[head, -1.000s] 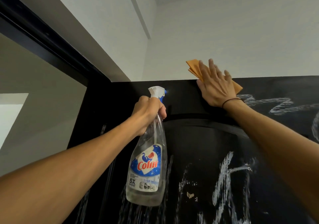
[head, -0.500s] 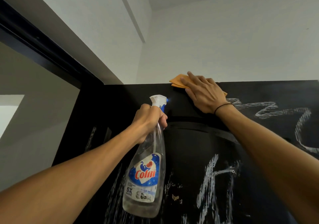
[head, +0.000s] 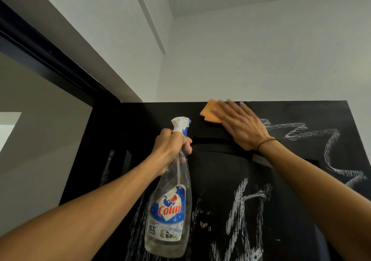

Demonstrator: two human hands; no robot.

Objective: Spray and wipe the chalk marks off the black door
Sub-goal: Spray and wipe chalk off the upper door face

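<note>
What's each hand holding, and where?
Left hand grips the spray bottle round its neck, below the trigger. Right hand presses flat on the orange cloth against the door.

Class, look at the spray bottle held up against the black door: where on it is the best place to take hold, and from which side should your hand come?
Grip the spray bottle at its narrow neck under the white trigger head, as the left hand does. Come from behind, opposite the nozzle, so a finger reaches the trigger; the wide body below is harder to wrap.

head cam | faces forward, tilted upward | close to black door [head: 220,180] top
</note>
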